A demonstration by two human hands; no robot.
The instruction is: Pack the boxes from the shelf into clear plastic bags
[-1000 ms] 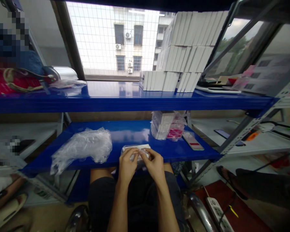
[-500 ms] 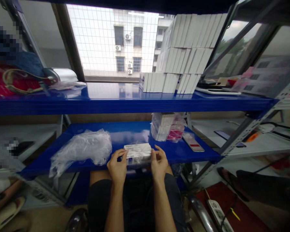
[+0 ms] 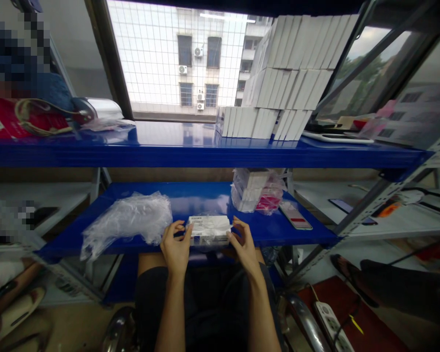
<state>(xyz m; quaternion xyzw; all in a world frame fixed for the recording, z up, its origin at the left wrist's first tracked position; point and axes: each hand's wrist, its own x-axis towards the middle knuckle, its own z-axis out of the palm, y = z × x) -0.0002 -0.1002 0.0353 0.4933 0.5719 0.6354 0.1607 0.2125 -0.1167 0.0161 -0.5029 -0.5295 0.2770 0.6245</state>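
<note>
A white box with printed labels [image 3: 209, 227], wrapped in clear plastic film, sits at the front edge of the blue lower shelf. My left hand [image 3: 176, 244] grips its left end, thumb against the near corner and fingers bent behind. At the opposite end, my right hand [image 3: 243, 242] has its thumb and curled fingers on the wrap at the right corner. To the left lies a crumpled heap of clear plastic bags [image 3: 132, 220]. Behind the right hand stands a plastic-wrapped bundle of white and pink boxes [image 3: 254, 190].
A phone [image 3: 296, 216] lies on the lower shelf at the right. The upper blue shelf [image 3: 176, 155] crosses overhead, carrying tall stacks of white boxes [image 3: 293, 88]. Metal shelf posts [image 3: 388, 183] stand at the side. A power strip [image 3: 332, 322] is below right.
The right hand's fingers have spread somewhat and its wrist has swung out to the right. The left hand has shifted slightly on the box end. The view has moved a little.
</note>
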